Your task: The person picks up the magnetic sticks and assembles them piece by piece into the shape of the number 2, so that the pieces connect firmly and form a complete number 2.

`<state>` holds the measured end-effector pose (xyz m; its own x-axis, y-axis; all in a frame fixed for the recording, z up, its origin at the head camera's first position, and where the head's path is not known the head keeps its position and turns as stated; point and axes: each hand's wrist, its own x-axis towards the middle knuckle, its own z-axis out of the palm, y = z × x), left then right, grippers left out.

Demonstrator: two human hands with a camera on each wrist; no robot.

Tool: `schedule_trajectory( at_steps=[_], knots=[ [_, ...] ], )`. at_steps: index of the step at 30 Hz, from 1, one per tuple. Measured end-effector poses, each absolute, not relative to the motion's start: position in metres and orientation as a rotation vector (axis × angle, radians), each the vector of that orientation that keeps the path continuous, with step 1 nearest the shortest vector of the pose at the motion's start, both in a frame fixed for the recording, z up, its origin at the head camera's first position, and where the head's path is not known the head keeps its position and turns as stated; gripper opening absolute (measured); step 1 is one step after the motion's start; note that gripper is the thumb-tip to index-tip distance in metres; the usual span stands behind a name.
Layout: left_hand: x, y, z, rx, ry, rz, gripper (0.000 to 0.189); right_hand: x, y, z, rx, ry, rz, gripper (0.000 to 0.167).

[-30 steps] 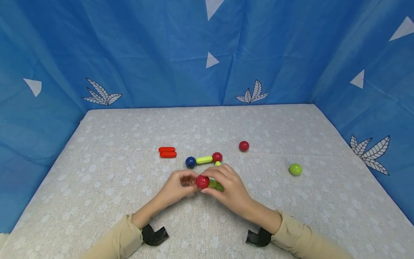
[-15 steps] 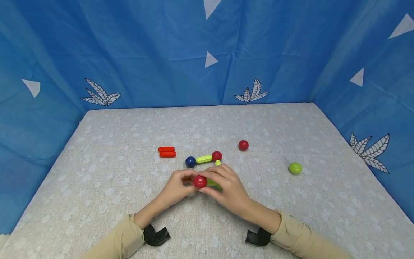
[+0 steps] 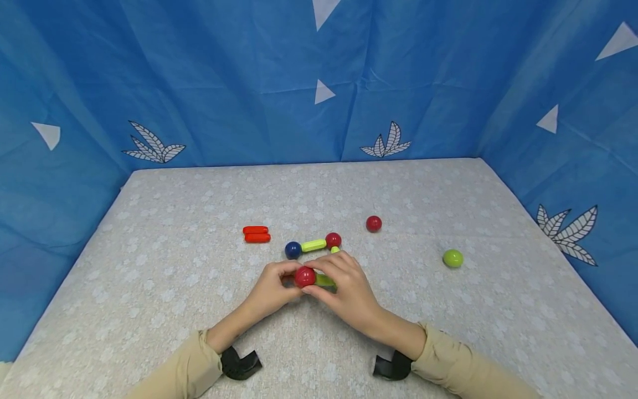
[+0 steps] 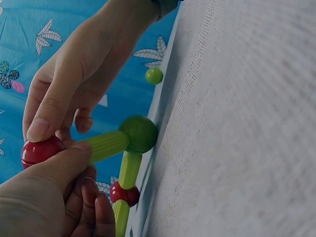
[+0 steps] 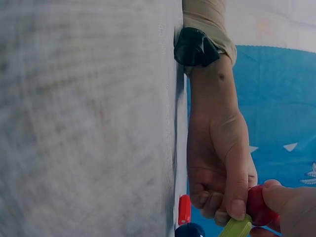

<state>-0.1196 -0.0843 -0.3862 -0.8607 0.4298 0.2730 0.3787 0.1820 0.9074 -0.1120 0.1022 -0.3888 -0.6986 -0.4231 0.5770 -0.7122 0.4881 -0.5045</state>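
In front of me both hands meet at a glossy red ball [image 3: 305,276]. My left hand [image 3: 271,288] pinches it from the left, the thumb lying where the ball joins a yellow-green rod [image 4: 109,146]. My right hand [image 3: 349,289] grips the ball's other side between thumb and fingers. At the rod's far end is a dark green ball [image 4: 139,134], hidden behind the right hand in the head view. From there another yellow-green rod [image 4: 130,170] leads to a second red ball [image 3: 333,240], then a further rod [image 3: 313,245] and a blue ball [image 3: 293,250].
Two orange-red rods [image 3: 256,234] lie side by side beyond the left hand. A loose red ball [image 3: 374,224] sits behind the right hand, and a light green ball [image 3: 453,258] off to the right. Blue curtains [image 3: 249,83] enclose the pale patterned table [image 3: 199,205].
The held red ball and the rod on it have shifted slightly left, with the right hand following. The ball's seam has turned out of the head view.
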Motion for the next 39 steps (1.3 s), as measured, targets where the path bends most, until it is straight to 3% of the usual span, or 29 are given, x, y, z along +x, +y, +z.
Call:
schedule_trajectory(
  at_steps=[13,19,27,35,39],
  knots=[
    [-0.115,-0.084,-0.382,0.797,2.428,1.773,0.023,-0.113,0.102,-0.389,0.982,-2.395,1.057,0.038],
    [-0.120,-0.082,-0.397,0.785,2.382,1.811,0.021,-0.114,0.121,-0.388,0.989,-2.505,1.006,0.046],
    [-0.126,-0.085,-0.416,0.699,2.331,1.835,0.024,-0.118,0.141,-0.393,0.950,-2.677,0.899,0.025],
    [-0.123,-0.083,-0.405,0.710,2.292,1.831,0.041,-0.120,0.139,-0.397,0.925,-2.665,0.968,0.023],
    [-0.116,-0.081,-0.385,0.719,2.310,1.801,0.039,-0.120,0.139,-0.397,0.911,-2.666,0.989,0.023]
  ],
)
